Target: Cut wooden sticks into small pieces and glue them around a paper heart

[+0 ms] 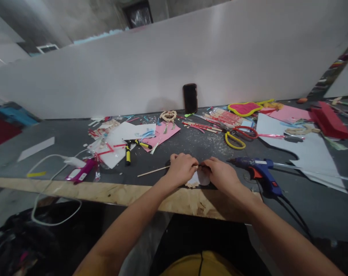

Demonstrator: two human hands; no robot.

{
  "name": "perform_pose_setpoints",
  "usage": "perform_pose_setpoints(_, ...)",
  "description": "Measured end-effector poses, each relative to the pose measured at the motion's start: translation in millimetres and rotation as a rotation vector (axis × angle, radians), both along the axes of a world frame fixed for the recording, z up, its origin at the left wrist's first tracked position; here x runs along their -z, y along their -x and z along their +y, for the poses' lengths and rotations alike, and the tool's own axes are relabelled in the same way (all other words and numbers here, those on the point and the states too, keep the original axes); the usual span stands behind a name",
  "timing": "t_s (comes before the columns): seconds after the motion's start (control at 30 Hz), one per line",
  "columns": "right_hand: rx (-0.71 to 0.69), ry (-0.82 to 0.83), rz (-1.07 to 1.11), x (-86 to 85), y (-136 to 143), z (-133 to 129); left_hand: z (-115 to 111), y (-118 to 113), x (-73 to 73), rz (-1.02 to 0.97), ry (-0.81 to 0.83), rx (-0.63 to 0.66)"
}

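My left hand (182,168) and my right hand (222,175) meet near the table's front edge, both with bent, closed fingers. They hold a small white paper-like piece (203,178) with knobbly beige edging (192,184) at its lower left. A small dark spot shows between the fingertips; what it is I cannot make out. From behind my left hand a thin wooden stick (153,171) points left across the table; whether the fingers touch it is hidden. To the right of my right hand lies a blue glue gun (258,168), its nozzle towards the hand.
Scissors (235,141) with red and yellow handles lie beyond my right hand. Yellow-black pliers (128,153) rest by white paper (116,157) at left. A phone (190,98) leans on the white partition (119,76). A purple device (81,171) trails a white cable.
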State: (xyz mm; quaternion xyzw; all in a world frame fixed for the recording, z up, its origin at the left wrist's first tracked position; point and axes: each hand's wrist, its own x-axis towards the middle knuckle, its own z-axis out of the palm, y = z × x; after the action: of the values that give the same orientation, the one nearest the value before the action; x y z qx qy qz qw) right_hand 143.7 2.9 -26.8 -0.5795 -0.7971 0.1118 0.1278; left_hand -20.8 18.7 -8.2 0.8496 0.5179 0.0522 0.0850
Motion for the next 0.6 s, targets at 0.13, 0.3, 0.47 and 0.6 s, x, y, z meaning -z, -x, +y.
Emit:
perform_pose_setpoints(0.13,0.005,-0.001,-0.012,-0.8,0.4,-0.6,0.4,1.0,2.6,-0.028,-0.004,-0.003)
perform_pose_setpoints(0.3,0.007,-0.006,-0.023,-1.3,2.1,-1.7,-0.2,1.6,3.3,-0.05,-0.009,-0.005)
perform_pose_setpoints(0.47,0.01,-0.002,-0.037,-2.4,3.4,-3.1,0.4,1.4,4.3,-0.062,-0.011,-0.007)
perform_pose_setpoints(0.6,0.012,-0.002,-0.042,-0.9,2.0,-2.3,1.1,1.3,5.5,-0.067,-0.007,-0.018)
